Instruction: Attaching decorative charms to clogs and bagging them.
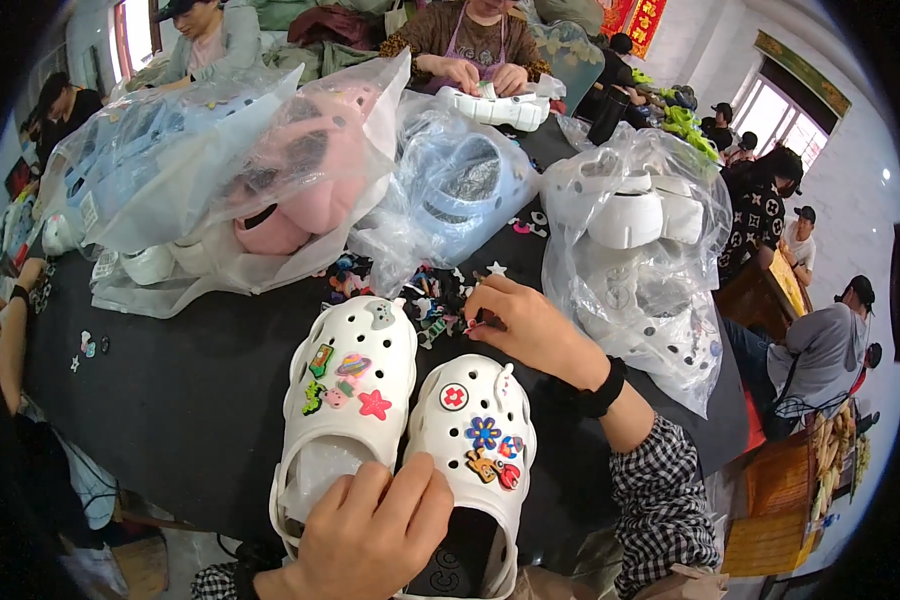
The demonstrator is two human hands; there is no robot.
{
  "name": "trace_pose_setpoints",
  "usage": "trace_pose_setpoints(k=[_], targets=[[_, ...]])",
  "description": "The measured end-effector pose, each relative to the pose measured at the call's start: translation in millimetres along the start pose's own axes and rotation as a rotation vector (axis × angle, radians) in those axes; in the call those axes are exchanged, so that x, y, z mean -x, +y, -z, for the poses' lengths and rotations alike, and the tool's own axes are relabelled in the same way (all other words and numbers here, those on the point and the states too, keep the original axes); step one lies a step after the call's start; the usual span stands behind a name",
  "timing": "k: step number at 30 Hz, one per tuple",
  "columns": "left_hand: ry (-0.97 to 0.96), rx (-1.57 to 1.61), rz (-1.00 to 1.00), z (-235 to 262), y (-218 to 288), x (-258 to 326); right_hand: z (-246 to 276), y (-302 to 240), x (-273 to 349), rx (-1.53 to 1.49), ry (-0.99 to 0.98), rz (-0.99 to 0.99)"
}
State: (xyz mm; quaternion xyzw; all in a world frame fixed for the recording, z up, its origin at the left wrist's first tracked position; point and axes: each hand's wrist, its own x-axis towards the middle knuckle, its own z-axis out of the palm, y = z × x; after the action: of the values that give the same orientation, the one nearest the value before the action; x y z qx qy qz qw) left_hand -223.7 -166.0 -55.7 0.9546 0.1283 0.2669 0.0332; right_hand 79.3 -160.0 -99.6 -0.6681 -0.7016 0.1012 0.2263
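Far to the left of the fingers, a big see-through plastic bag (pixel 160 170) holds pale blue shoes; it looks thin and crinkly. Next to it a second clear bag (pixel 310 170) holds soft pink shoes. Below them the table (pixel 190 380) has a flat dark cloth top. The left hand (pixel 370 535) lies on the heel ends of two white shoes, its fingers bent and a little apart, touching but not squeezing. Just above those fingers, the left white shoe (pixel 345 400) is smooth, round-toed rubber with holes, and bright little charms are stuck in it: a pink star, a green shape, a ringed planet. The right white shoe (pixel 475 450) sits touching it, with a red flower, a blue flower and an orange charm. Up past the shoes lies a pile of small charms (pixel 425 295) in many colours. The right hand (pixel 530 325) reaches into that pile, its fingertips pinched together on one small charm (pixel 475 323). To the right of that hand, another clear bag (pixel 635 250) holds white shoes.
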Motion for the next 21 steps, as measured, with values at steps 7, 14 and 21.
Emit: trace_pose_setpoints(k=[7,14,21], targets=[[0.027,-0.080,-0.072,-11,-7,-1,3,14,3,-0.156,0.112,0.161],[0.030,-0.098,-0.049,-10,-5,-2,22,-7,7,-0.335,0.112,-0.061],[0.026,-0.093,-0.025,-10,-4,-3,56,-68,27,-0.910,-0.109,0.094]])
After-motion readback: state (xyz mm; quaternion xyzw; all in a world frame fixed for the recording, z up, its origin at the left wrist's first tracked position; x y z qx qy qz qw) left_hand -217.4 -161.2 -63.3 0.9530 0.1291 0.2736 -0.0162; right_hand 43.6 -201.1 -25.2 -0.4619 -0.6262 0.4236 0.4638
